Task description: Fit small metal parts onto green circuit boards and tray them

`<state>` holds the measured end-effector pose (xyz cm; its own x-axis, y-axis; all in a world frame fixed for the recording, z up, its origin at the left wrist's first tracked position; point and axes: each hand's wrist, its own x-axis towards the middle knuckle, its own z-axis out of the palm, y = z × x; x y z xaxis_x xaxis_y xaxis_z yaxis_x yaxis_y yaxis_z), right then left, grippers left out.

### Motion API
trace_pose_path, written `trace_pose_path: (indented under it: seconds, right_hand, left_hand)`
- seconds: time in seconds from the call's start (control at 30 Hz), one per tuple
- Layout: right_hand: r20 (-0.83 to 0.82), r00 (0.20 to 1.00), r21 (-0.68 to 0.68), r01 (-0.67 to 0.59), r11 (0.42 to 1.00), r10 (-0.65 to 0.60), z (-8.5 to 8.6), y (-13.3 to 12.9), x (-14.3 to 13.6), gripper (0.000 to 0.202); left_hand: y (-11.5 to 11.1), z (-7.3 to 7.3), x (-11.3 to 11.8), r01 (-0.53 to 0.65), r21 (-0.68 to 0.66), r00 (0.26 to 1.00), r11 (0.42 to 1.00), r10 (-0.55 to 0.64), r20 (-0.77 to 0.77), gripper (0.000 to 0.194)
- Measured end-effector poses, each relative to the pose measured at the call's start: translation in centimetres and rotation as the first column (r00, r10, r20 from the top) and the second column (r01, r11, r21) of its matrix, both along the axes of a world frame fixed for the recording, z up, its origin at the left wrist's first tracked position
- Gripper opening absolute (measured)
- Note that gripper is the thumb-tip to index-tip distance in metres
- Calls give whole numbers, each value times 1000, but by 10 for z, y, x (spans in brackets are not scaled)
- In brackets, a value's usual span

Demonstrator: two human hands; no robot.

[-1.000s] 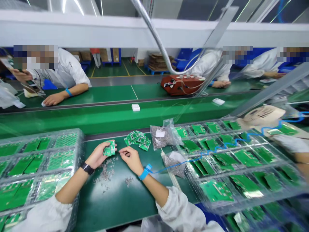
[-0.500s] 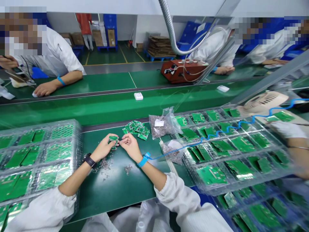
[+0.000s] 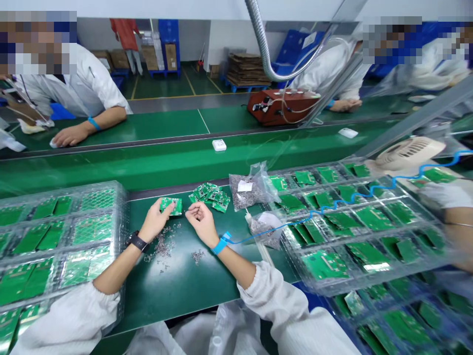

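Now gripping a green circuit board (image 3: 173, 206) in the left hand (image 3: 154, 220), left of the board heap (image 3: 215, 195); drawn slightly back with the right hand (image 3: 202, 224), curled at that heap's near edge, impossible to say around what, apparently leaving the green circuit board supported one-handed

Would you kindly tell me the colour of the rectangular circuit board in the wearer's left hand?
The rectangular circuit board is green, seen best in the head view.
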<state>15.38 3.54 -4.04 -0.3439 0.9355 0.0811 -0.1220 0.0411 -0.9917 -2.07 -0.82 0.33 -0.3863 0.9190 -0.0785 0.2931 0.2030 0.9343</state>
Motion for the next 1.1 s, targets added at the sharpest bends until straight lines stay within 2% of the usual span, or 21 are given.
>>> trace_pose_path:
  seconds: [0.1, 0.3, 0.43, 0.53, 0.73, 0.9, 1.1]
  right_hand:
    - [-8, 1000, -2, 18, 1000, -18, -1, 0, 0, 20]
    - [-1, 1000, 1, -7, 1000, 7, -1, 0, 0, 24]
    - [4, 1000, 7, -13, 1000, 13, 1, -1, 0, 29]
    - [-2, 1000, 15, -7, 1000, 7, 0, -1, -1, 29]
    - [34, 999, 33, 29, 999, -30, -4, 1, -2, 27]
    - [17, 999, 14, 50, 999, -50, -5, 2, -3, 28]
    - [-6, 999, -4, 47, 999, -47, -3, 2, -3, 28]
  left_hand:
    - [1, -3, -1, 4, 32, 999, 999, -2, -38, 31]
    - [-1, 2, 0, 190, 0, 949, 982, -183, -256, 23]
    - [-1, 5, 6, 307, 17, 870, 952, -273, -411, 26]
    - [-2, 5, 8, 371, 41, 829, 928, -311, -464, 16]
    - [-4, 7, 9, 384, -127, 736, 914, -386, -555, 23]
    - [-4, 6, 8, 394, -117, 732, 912, -388, -560, 36]
    - [-4, 6, 7, 420, -149, 670, 895, -417, -614, 37]
